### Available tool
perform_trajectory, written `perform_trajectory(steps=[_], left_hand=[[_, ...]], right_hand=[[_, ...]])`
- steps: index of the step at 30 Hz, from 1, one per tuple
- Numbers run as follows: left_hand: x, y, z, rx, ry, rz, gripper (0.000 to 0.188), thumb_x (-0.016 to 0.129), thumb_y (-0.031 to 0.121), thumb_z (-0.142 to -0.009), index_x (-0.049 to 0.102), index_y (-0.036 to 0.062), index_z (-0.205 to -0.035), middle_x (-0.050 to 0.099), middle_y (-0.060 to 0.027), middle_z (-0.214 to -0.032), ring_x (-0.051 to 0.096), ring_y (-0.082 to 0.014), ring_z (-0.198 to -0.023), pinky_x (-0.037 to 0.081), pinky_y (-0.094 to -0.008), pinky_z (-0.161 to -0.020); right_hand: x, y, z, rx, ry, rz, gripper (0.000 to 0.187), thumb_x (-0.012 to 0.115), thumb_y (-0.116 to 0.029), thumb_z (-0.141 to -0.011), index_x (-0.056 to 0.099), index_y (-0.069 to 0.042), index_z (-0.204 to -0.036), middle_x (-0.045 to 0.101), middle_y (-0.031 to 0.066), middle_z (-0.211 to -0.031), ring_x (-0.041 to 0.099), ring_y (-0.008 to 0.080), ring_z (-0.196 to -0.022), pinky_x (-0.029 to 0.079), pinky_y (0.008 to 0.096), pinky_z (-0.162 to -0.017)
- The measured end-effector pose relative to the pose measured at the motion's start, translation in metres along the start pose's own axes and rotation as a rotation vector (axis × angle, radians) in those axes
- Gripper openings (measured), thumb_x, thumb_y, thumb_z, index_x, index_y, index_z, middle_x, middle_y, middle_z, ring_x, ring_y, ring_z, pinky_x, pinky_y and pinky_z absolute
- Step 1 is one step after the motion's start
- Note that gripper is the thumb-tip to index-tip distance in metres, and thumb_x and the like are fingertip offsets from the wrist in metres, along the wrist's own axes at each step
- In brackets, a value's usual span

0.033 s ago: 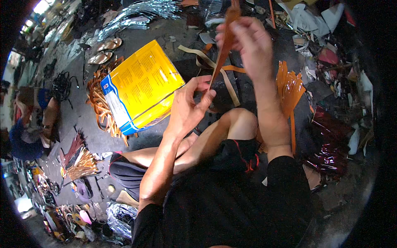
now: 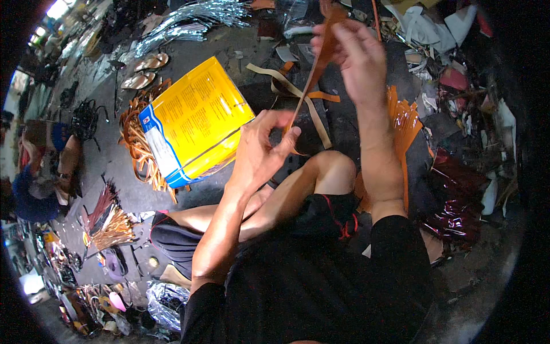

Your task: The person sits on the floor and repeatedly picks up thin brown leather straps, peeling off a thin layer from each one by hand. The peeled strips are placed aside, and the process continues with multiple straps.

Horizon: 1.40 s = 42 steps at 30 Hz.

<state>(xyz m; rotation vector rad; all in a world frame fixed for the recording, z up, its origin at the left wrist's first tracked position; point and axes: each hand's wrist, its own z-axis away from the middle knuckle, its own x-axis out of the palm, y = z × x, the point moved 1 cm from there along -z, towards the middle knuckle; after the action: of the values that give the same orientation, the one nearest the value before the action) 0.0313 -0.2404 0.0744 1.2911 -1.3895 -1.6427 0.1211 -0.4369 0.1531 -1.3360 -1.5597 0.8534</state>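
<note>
A brown, leather-like strip (image 2: 314, 77) stretches at a slant between my two hands. Its lower end sits between the thumb and fingers of my left hand (image 2: 260, 146), and a short tail pokes out below that thumb. Farther out and higher, my right hand (image 2: 361, 63) is closed on the wide upper part, its fingers blurred. Just left of my left hand lies a yellow and blue box-shaped container (image 2: 200, 120). Beyond the strip, a pale beige strip (image 2: 318, 123) and an orange-brown strip (image 2: 325, 97) lie crossed on the dark floor.
Orange-brown strips (image 2: 404, 123) fan out beside my right forearm, with dark red shiny sheets (image 2: 452, 200) farther right. Brown strips (image 2: 140, 149) are heaped behind the container. Sandals (image 2: 139, 80) and silvery strips (image 2: 195, 20) lie far left. Scraps (image 2: 438, 28) clutter the right.
My right hand has shifted slightly right and nearer, taking the strip's upper part along. A short tail of strip now shows below my left thumb.
</note>
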Motion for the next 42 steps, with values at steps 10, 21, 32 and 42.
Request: perform_trajectory(steps=[10,21,32,42], left_hand=[[-0.033,-0.038,0.047,-0.198,-0.164,0.28,0.025,0.054,0.012,-0.1,0.058,-0.0036,-0.119,0.063,-0.0029,-0.088,0.059,-0.0091,-0.08,0.049,-0.0251,-0.074],[0.001,-0.059,0.013,-0.341,0.216,0.53,0.026,0.061,0.019,-0.097,0.068,-0.0012,-0.112,0.068,-0.0036,-0.097,0.061,-0.0097,-0.079,0.052,-0.0222,-0.071],[0.011,-0.054,0.022,-0.339,0.207,0.711,0.018,0.063,0.011,-0.095,0.064,0.0,-0.109,0.068,-0.0059,-0.101,0.064,-0.0108,-0.088,0.053,-0.0237,-0.082],[0.012,-0.039,0.017,-0.28,0.07,0.593,0.015,0.064,0.009,-0.094,0.067,0.0005,-0.106,0.069,-0.0043,-0.097,0.064,-0.0096,-0.087,0.052,-0.0219,-0.08]], right_hand=[[-0.148,0.041,-0.067,-0.169,0.371,0.027,0.017,0.053,-0.008,-0.097,0.059,0.005,-0.106,0.069,0.0185,-0.1,0.069,0.026,-0.091,0.057,0.0364,-0.082],[-0.014,0.073,0.107,0.294,-0.422,0.412,0.016,0.066,-0.013,-0.091,0.065,-0.003,-0.104,0.065,0.0044,-0.098,0.063,0.0118,-0.086,0.053,0.0276,-0.073],[0.026,0.07,0.136,0.231,-0.212,0.409,0.021,0.073,-0.014,-0.086,0.061,0.001,-0.094,0.066,0.0118,-0.087,0.067,0.0207,-0.078,0.054,0.0323,-0.072],[0.007,0.083,0.141,0.547,-0.187,0.039,0.02,0.065,-0.01,-0.094,0.063,0.006,-0.104,0.069,0.0121,-0.096,0.067,0.016,-0.092,0.056,0.0267,-0.081]])
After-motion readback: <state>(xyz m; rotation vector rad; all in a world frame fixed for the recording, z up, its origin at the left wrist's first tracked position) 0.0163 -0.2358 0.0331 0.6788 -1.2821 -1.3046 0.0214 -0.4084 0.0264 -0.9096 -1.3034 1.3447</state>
